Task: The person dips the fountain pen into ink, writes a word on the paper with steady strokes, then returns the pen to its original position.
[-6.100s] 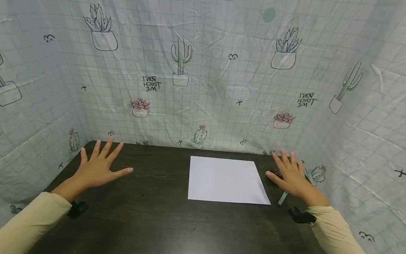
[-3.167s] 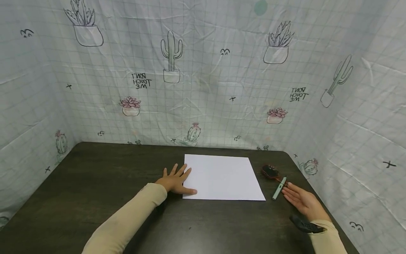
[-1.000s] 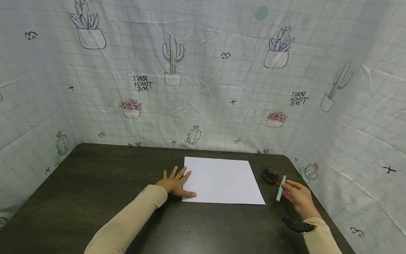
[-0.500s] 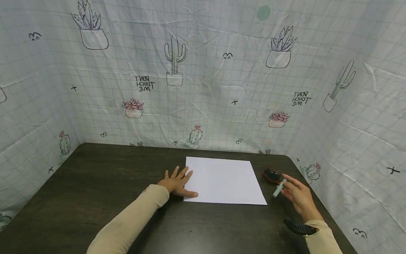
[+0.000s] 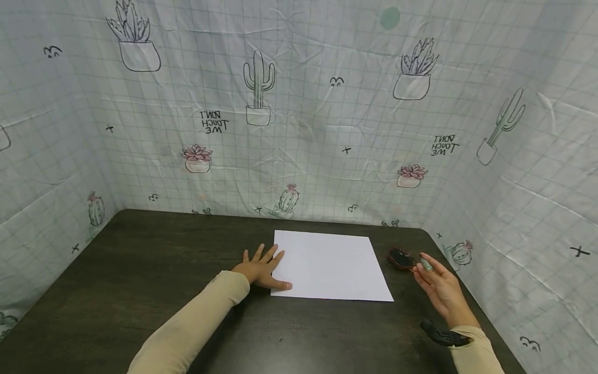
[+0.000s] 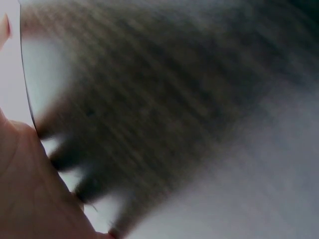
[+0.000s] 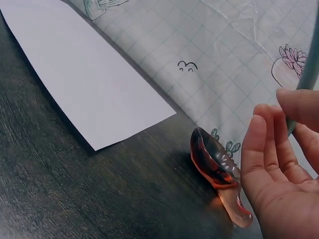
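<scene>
A blank white sheet of paper (image 5: 331, 267) lies on the dark table. My left hand (image 5: 259, 271) rests on its left edge, fingers spread, the thumb lying on the near left corner. In my right hand (image 5: 441, 288) a pale green pen-like stick (image 5: 426, 264), perhaps a marker, is pinched between thumb and fingers, raised above the table. The right wrist view shows part of this green stick (image 7: 310, 62) at the right edge; its far end is out of frame. Just left of that hand lies an amber see-through thing (image 7: 214, 169) with a dark oval head and short handle.
A dark wood table (image 5: 187, 259) spreads around the paper. Pale gridded cloth (image 5: 308, 130) with cactus drawings hangs behind it and along both sides. A dark wrist strap (image 5: 444, 334) sits on the right wrist.
The left hand moved from the far left onto the paper earlier and stays there. The right hand picked up the green stick from the table, then turned it so its end faces the head camera.
</scene>
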`<move>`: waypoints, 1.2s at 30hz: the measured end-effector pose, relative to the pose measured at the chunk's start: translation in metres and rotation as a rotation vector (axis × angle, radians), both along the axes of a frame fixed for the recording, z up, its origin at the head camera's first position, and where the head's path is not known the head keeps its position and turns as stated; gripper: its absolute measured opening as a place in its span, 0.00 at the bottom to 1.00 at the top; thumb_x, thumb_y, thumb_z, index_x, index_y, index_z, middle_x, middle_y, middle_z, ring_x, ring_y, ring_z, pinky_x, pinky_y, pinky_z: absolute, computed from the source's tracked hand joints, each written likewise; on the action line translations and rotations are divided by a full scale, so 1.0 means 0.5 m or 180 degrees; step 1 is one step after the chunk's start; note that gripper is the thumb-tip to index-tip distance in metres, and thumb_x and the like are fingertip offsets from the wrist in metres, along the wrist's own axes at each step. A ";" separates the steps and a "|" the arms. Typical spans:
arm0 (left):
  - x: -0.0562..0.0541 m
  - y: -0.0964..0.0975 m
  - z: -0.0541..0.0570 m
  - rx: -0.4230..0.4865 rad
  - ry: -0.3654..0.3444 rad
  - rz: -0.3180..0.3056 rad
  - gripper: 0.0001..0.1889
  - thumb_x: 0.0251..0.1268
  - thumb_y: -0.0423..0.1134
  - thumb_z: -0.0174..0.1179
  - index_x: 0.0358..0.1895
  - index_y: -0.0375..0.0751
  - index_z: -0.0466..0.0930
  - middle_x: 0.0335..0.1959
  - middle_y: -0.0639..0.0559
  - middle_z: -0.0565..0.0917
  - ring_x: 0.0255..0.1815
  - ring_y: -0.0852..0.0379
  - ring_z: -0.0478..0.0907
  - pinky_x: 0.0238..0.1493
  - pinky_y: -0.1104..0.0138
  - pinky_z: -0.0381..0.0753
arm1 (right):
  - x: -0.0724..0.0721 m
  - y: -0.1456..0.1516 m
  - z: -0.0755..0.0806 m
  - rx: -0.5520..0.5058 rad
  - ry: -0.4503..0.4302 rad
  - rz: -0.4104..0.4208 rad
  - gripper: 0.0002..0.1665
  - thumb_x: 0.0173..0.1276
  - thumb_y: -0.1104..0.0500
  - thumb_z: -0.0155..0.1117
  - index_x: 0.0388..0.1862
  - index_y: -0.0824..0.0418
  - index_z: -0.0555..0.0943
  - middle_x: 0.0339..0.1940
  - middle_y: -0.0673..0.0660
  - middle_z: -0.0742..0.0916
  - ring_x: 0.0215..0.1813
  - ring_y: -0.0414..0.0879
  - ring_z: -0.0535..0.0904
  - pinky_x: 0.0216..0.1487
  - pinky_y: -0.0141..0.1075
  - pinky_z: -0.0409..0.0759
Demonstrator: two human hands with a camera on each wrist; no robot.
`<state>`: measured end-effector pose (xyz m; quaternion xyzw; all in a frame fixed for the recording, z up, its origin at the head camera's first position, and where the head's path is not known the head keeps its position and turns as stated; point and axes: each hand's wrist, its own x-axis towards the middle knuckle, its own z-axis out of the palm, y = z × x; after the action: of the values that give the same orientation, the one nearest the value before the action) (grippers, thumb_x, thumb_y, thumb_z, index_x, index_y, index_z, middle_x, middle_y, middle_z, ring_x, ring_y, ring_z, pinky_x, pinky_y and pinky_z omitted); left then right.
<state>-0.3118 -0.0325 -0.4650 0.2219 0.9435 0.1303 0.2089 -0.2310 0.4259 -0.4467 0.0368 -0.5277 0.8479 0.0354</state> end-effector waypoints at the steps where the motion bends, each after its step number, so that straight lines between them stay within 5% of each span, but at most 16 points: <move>1: -0.003 -0.001 -0.004 -0.0002 -0.0003 -0.0008 0.59 0.44 0.84 0.46 0.78 0.60 0.37 0.79 0.55 0.34 0.77 0.41 0.26 0.65 0.32 0.24 | 0.000 0.000 0.000 -0.0009 -0.0011 -0.0018 0.22 0.72 0.73 0.49 0.54 0.55 0.82 0.37 0.53 0.86 0.42 0.43 0.85 0.47 0.33 0.82; 23: -0.017 0.000 -0.027 -0.0010 0.0009 0.0056 0.59 0.43 0.84 0.48 0.77 0.64 0.35 0.78 0.60 0.30 0.77 0.45 0.22 0.67 0.35 0.23 | -0.009 0.000 -0.002 -0.0004 0.0132 0.0133 0.18 0.75 0.70 0.45 0.52 0.60 0.82 0.37 0.55 0.89 0.39 0.42 0.86 0.41 0.30 0.83; 36: -0.013 -0.002 -0.023 0.0030 -0.0010 0.0021 0.59 0.43 0.84 0.47 0.78 0.62 0.35 0.78 0.59 0.30 0.77 0.45 0.22 0.66 0.35 0.21 | -0.006 -0.005 -0.008 0.0148 -0.0053 -0.0133 0.14 0.74 0.67 0.51 0.43 0.58 0.84 0.33 0.52 0.88 0.36 0.40 0.85 0.38 0.29 0.82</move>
<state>-0.3185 -0.0333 -0.4766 0.2196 0.9432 0.1358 0.2089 -0.2342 0.4232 -0.4507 0.0195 -0.5481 0.8348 0.0478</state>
